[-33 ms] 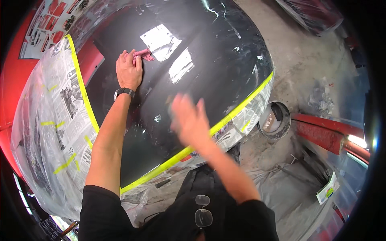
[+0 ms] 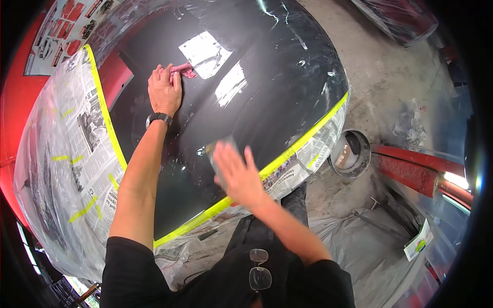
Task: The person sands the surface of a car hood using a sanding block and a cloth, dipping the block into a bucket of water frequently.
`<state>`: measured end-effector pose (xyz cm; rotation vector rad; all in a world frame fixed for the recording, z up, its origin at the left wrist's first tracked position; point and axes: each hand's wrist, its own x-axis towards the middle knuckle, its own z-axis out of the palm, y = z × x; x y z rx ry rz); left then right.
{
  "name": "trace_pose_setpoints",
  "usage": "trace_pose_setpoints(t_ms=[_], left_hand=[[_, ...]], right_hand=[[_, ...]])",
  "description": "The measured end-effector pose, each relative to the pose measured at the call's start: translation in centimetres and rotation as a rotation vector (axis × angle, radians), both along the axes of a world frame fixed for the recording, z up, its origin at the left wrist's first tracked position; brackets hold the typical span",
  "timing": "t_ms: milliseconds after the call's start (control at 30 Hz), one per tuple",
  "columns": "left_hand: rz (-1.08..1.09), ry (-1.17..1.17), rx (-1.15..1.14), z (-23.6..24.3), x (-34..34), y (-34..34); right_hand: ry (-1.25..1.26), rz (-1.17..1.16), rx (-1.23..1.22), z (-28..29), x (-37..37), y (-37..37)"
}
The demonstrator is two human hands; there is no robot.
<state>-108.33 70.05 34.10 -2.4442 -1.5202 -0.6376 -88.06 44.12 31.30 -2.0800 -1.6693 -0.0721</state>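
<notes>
Before me lies a glossy black curved car panel (image 2: pixel 280 87), wet in places and bright with reflections. My left hand (image 2: pixel 165 91) rests on its upper left part, fingers closed around a crumpled pink cloth (image 2: pixel 185 70). Lower down, towards the taped near edge, my right hand (image 2: pixel 237 174) presses nearly flat on the panel. Under its fingers is a thin greyish sheet that looks like sandpaper (image 2: pixel 210 150); its edge shows beside the fingers, and the palm hides the rest. Yellow-green tape (image 2: pixel 300 142) borders the panel.
Newspaper (image 2: pixel 95 149) and clear plastic (image 2: pixel 38 164) cover the areas beyond the tape. A round bucket (image 2: pixel 368 154) with a brown-labelled item inside stands on the floor to the right, near a red bar-shaped part (image 2: pixel 405 169). Glasses (image 2: pixel 260 278) hang at my chest.
My right hand has moved slightly down and left across the panel and is less blurred, so the sheet under it now shows. The left hand and cloth have stayed in place.
</notes>
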Motion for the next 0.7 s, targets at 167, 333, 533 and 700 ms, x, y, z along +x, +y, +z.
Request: trace_pose_setpoints(t_ms=[167, 333, 533, 700], left_hand=[[-0.022, -0.048, -0.039, 0.0, 0.4, 0.2], [-0.043, -0.036, -0.050, -0.4, 1.1, 0.3], [-0.012, 0.013, 0.003, -0.2, -0.5, 0.4], [-0.065, 0.000, 0.012, -0.6, 1.8, 0.5]], right_hand=[[0.039, 0.046, -0.054, -1.4, 3.5, -3.3], [0.038, -0.130, -0.031, 0.0, 2.1, -2.4], [0.118, 0.220, -0.107, -1.1, -1.2, -8.7], [0.051, -0.248, -0.006, -2.1, 7.8, -3.1]])
